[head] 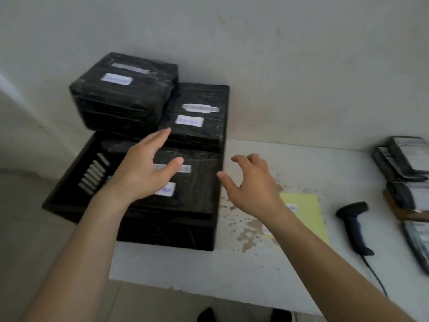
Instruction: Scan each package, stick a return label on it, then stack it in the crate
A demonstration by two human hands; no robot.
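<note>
Package (185, 182): black wrap, white labels, in crate (69, 203) | both hands' fingers spread, empty

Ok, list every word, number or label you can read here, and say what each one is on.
None can be read.
Top-left package: white sticker, blue writing, blurred.
Back-right package: white sticker, blue writing, blurred.
Front package: sticker partly behind the left hand, blurred.
Yellow sheet: small stickers, blurred.
Packages at right: print too small.

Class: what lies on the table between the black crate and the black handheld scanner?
Head view: a pale yellow sheet of labels, partly hidden by the right hand.
</note>
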